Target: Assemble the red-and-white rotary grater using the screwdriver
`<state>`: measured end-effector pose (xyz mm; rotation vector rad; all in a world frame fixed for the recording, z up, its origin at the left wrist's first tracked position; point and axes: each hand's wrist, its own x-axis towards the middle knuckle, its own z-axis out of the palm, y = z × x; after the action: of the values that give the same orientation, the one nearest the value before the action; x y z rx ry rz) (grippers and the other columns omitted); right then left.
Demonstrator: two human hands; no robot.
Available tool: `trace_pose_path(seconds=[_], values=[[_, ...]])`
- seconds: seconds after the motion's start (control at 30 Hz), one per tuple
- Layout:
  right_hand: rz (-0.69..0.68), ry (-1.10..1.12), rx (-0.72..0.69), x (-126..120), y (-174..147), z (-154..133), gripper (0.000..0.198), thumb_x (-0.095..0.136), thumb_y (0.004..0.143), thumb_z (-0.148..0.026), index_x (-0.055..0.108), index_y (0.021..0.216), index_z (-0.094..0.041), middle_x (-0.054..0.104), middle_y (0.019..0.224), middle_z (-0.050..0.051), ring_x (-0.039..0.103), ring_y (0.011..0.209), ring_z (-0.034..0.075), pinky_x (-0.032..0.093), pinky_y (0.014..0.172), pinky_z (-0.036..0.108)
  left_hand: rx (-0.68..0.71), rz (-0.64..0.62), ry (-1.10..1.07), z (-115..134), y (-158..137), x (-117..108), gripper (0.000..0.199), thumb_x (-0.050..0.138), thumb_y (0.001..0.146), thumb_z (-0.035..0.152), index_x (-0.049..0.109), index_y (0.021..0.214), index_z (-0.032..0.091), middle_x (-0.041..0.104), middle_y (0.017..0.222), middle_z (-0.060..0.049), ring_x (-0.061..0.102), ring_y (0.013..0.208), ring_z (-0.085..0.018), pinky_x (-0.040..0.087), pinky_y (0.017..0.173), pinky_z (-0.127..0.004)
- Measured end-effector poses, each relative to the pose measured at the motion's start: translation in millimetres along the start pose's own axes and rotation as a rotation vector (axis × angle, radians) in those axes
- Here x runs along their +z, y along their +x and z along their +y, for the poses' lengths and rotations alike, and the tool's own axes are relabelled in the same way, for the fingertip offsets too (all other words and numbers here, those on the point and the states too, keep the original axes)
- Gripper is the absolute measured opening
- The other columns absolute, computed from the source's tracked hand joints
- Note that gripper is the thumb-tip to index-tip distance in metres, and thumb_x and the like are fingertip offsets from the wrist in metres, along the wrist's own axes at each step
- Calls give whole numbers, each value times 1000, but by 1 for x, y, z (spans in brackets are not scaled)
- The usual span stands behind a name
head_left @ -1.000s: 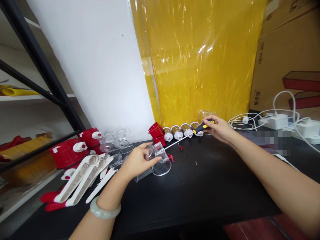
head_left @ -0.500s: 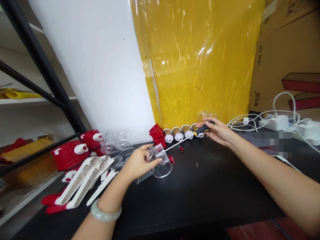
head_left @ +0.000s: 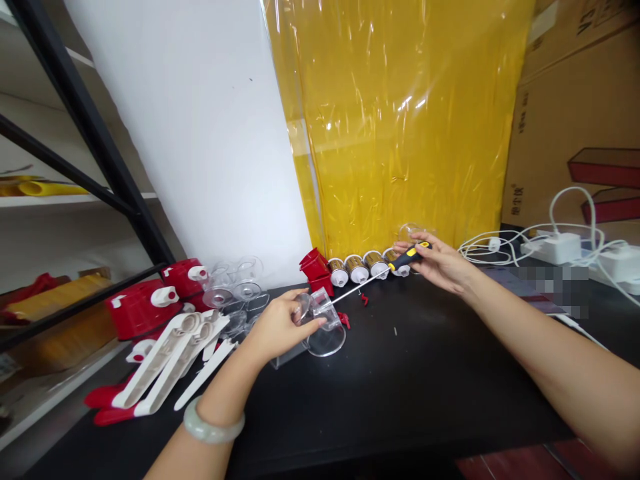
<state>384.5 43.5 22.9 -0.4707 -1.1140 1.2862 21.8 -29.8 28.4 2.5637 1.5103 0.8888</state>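
Left hand [head_left: 280, 327]: grip closed on the clear plastic part [head_left: 326, 339], a pale bangle [head_left: 213, 425] around the wrist.
Right hand [head_left: 440, 265]: grip wrapped about the handle of the screwdriver [head_left: 400, 263].
Screwdriver: slants down leftward, its shaft reaching the clear plastic part's block-like section; whether the tip sits in a screw cannot be told.
Clear plastic part: at the left hand's fingers, over the black bench [head_left: 425, 380]; whether its round rim touches down is unclear.
Small red pieces [head_left: 344, 321]: on the bench, one just beside the clear plastic part, one farther back.
Cylinders [head_left: 357, 269]: in a row behind the shaft, beside red boxy parts [head_left: 314, 263].
White-and-red long pieces [head_left: 175, 363]: heaped left of the left hand.
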Motion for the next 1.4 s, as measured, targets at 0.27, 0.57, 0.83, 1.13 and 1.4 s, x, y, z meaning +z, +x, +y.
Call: trace_pose_path(seconds=[0.27, 0.57, 0.83, 1.13, 1.4], values=[[173, -168, -22, 1, 6, 9, 23, 73, 78, -45, 63, 76, -24, 66, 68, 1, 68, 65, 19, 59, 59, 35, 11, 13, -6, 0, -1, 0, 52, 70, 78, 53, 38, 51, 22, 70, 124, -12, 67, 113, -30, 54, 82, -37], [60, -187, 31, -2, 3, 3, 29, 85, 69, -39, 64, 83, -24, 74, 81, 3, 73, 79, 20, 61, 75, 35, 13, -4, -5, 0, 0, 1, 53, 69, 80, 54, 37, 52, 22, 72, 120, -12, 65, 118, -31, 53, 81, -36], [32, -62, 10, -2, 3, 2, 24, 77, 72, -34, 63, 91, -27, 75, 92, 3, 73, 94, 24, 60, 83, 42, -6, -9, -14, -1, 0, 1, 53, 71, 78, 52, 35, 53, 22, 71, 123, -11, 66, 116, -30, 53, 83, -37], [167, -423, 59, -5, 5, 9, 35, 75, 75, -53, 64, 74, -20, 62, 55, 0, 55, 39, 12, 44, 35, 24, -13, -10, -28, 2, -1, 0, 52, 72, 77, 49, 36, 52, 22, 69, 125, -12, 66, 115, -30, 52, 86, -38], [-13, -213, 22, -7, 1, 0, 34, 83, 69, -32, 62, 94, -27, 74, 91, 1, 74, 88, 22, 61, 74, 38, -21, -13, -35, 1, -1, 0, 53, 73, 76, 49, 35, 51, 22, 68, 128, -13, 67, 113, -30, 52, 87, -40]])
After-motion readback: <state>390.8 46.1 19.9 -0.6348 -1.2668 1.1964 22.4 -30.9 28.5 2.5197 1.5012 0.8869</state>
